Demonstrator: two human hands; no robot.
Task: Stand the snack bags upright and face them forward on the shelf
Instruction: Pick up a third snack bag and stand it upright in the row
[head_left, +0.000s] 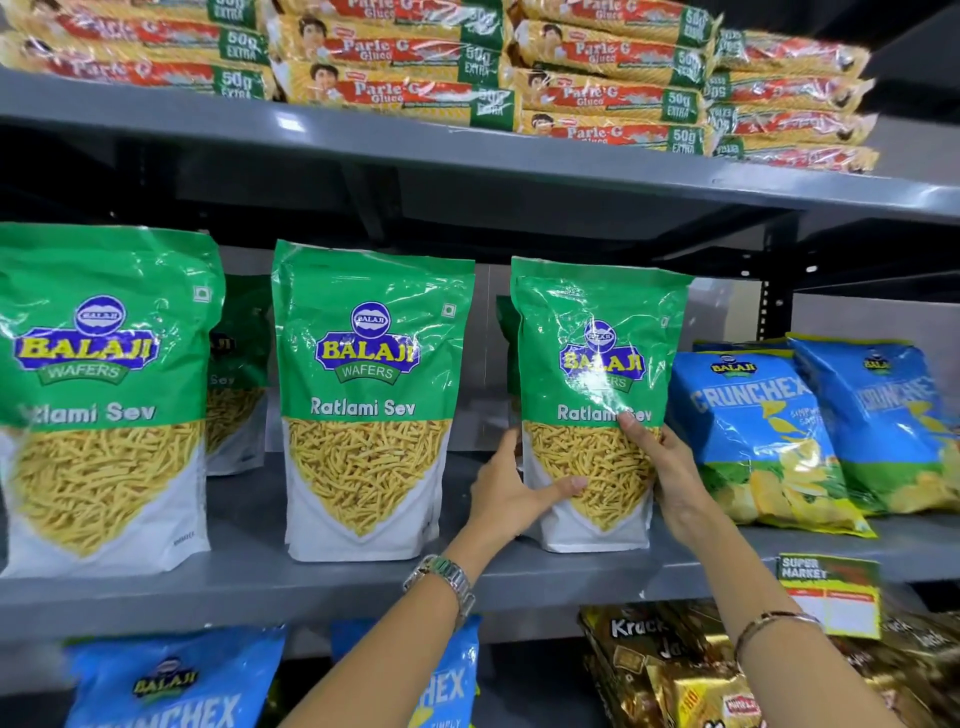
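Three green Ratlami Sev bags stand upright, labels forward, on the middle grey shelf (311, 582). The right one (592, 353) is gripped low on both sides: my left hand (511, 493) holds its left edge with the thumb across the front, my right hand (660, 467) clasps its right edge. The middle bag (366, 395) and the left bag (98, 395) stand free. More green bags (236, 374) are partly hidden behind the front row. Two blue Crunchex bags (753, 436) (883, 415) lean back at the right.
Parle-G biscuit packs (395, 57) lie stacked on the shelf above. Below are blue Crunchex bags (171, 686) and gold Krack Jack packs (654, 670). A yellow price tag (831, 592) hangs from the shelf edge. Gaps separate the green bags.
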